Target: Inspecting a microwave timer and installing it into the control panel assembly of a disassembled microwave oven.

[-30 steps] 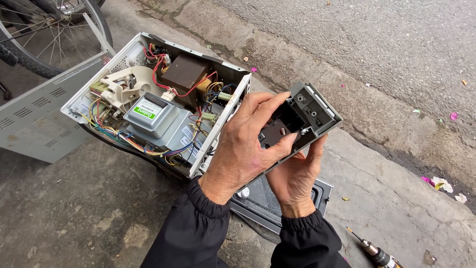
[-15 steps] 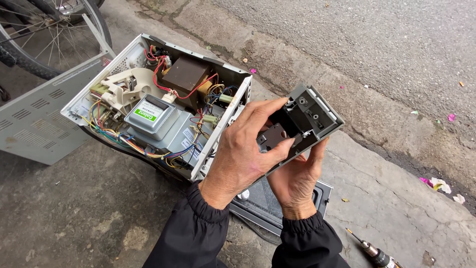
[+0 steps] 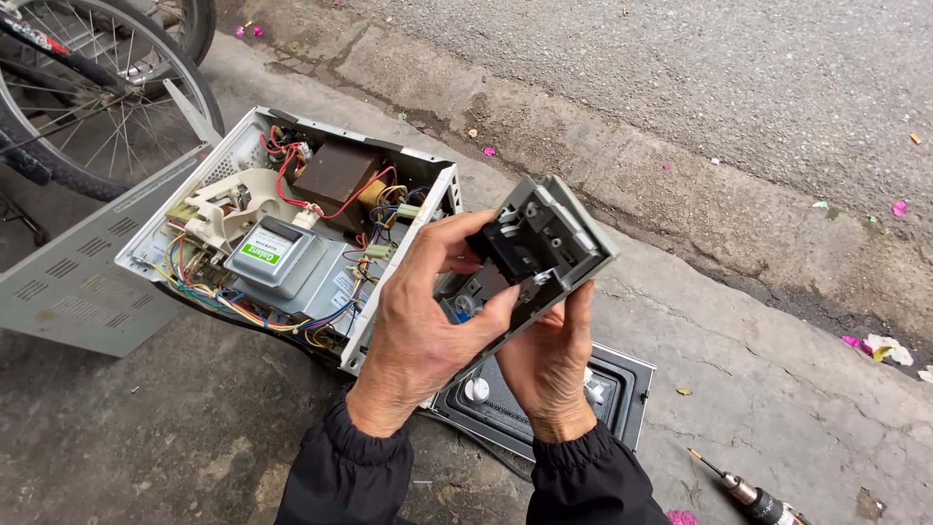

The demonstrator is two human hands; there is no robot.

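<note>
Both hands hold a grey plastic control panel (image 3: 556,236), turned with its dark inner side and switch parts up. My left hand (image 3: 425,323) grips it from the near left side, thumb and fingers wrapped over its edge. My right hand (image 3: 550,362) supports it from underneath, fingers curled up at its right edge. Just left of the hands lies an opened microwave oven (image 3: 292,233) on its side, showing a metal magnetron, a brown transformer and bundles of coloured wires.
A dark door panel (image 3: 622,389) lies on the concrete under my hands. A grey vented metal cover (image 3: 78,282) rests left of the oven. A bicycle wheel (image 3: 97,87) stands at top left. A screwdriver (image 3: 743,489) lies at bottom right. A kerb and road run behind.
The left hand has shifted its fingers on the panel, and the panel has turned slightly. Everything else stays where it was.
</note>
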